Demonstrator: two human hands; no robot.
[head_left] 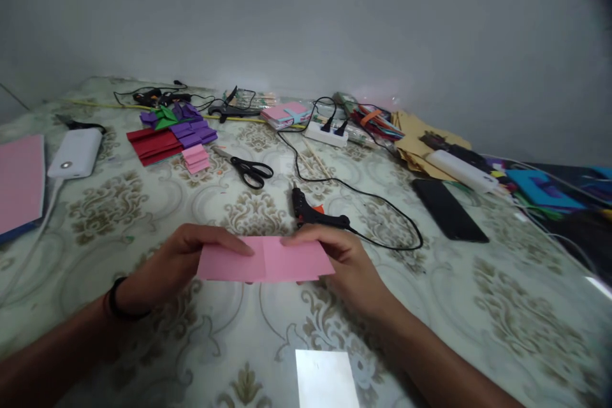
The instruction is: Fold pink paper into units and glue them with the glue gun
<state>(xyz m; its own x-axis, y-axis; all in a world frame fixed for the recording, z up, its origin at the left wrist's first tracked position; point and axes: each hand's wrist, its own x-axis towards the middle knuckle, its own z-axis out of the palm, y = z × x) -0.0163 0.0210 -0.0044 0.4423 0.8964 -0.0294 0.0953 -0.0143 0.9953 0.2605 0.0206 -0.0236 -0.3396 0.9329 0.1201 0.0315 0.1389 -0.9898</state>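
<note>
A piece of pink paper [282,264] with a crease down its middle is held just above the patterned tablecloth. My left hand [176,261] pinches its left half, thumb on top and fingers mostly hidden beneath. On the right half, my right hand [347,261] grips the paper the same way. Lower edges at the paper's right end do not line up, so it appears folded or layered. Just beyond my right hand lies a black glue gun [315,209] with its cord. Black-handled scissors [248,169] rest farther back.
Folded red paper [157,145], purple paper [194,131] and a small pink piece [196,158] lie back left. A power bank [76,153] is at left, a phone [449,209] at right. A power strip [326,134] stands near the wall. A white rectangle [326,379] lies in front.
</note>
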